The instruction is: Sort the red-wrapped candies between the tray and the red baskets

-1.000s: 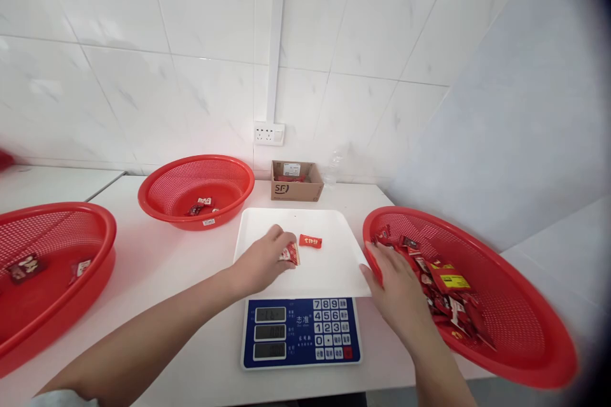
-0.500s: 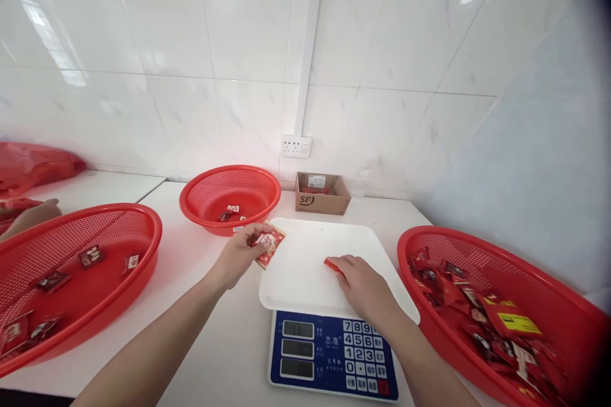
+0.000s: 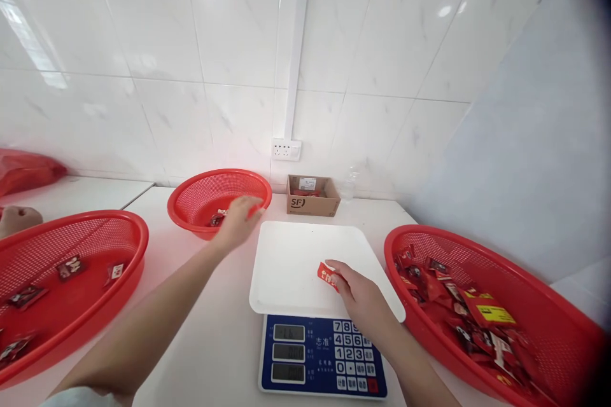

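My right hand [image 3: 356, 289] pinches a small red packet [image 3: 326, 274] with pale lettering, just above the white weighing pan [image 3: 286, 292] of a digital scale. The blue keypad panel [image 3: 324, 356] of the scale faces me, with three displays on its left. My left hand [image 3: 238, 221] is over the near right rim of the round red basket [image 3: 191, 194], thumb and fingers apart, with no packet visible in it. A few small wrapped packets [image 3: 217, 219] lie inside that basket, partly hidden by the hand.
At right, a large red basket [image 3: 548, 296] holds many red packets. Another red basket [image 3: 95, 305] at left contains several dark packets. A cardboard box [image 3: 312, 205] and a clear plastic bottle [image 3: 350, 186] stand by the wall. Another person's hand [image 3: 20, 219] shows at far left.
My left hand has moved back and up to the round basket, and the patterned packet it held is gone from it. My right hand has turned its red packet so the lettering shows.
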The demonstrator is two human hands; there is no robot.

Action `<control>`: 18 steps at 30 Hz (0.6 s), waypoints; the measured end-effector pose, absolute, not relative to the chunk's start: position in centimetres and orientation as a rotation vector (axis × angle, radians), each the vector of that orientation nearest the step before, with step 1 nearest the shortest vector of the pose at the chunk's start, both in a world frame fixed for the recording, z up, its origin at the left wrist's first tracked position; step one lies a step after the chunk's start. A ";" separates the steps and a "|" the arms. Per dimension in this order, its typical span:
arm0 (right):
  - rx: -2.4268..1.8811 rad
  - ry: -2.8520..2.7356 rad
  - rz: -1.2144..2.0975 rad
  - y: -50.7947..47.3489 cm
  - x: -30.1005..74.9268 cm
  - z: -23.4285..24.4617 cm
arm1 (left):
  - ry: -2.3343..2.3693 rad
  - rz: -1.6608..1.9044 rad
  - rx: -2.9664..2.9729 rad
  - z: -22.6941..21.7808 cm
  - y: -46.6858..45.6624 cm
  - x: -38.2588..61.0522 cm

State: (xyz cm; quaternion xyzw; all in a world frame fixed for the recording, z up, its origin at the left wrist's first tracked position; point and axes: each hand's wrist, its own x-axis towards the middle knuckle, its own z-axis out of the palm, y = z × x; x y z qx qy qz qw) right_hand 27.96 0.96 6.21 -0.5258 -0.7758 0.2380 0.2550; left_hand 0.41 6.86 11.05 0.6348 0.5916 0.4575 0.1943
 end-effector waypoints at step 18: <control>-0.998 -1.734 1.222 -1.9 25.5 6.9 | 0.982 0.768 1.607 9.1 -1.8 8.8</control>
